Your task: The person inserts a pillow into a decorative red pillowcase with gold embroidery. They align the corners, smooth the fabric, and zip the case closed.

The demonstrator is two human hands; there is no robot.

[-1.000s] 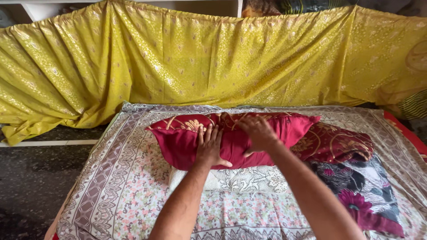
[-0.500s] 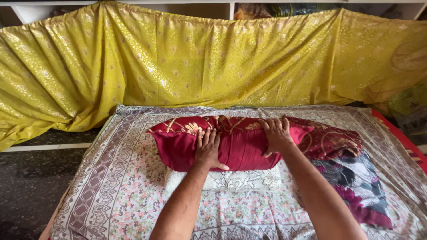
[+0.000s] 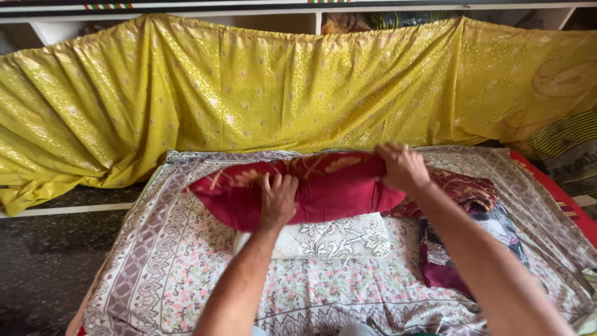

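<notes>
A maroon pillow with gold embroidery (image 3: pixel 329 186) lies across the bed on top of a white patterned pillow (image 3: pixel 329 238). My left hand (image 3: pixel 277 199) presses on the maroon pillow's front left part with fingers spread. My right hand (image 3: pixel 404 167) grips the pillow's upper right end, its fingers curled over the edge. The right end looks slightly raised.
A floral bedsheet with a brown patterned border (image 3: pixel 168 261) covers the bed. A crumpled maroon and dark floral cloth (image 3: pixel 472 218) lies to the right. A yellow patterned cloth (image 3: pixel 249 87) hangs over shelves behind. A dark floor (image 3: pixel 43 255) is at left.
My right hand has slid from the pillow's middle to its right end and taken hold of it. The left hand stayed on the front, and the pillow shifted slightly.
</notes>
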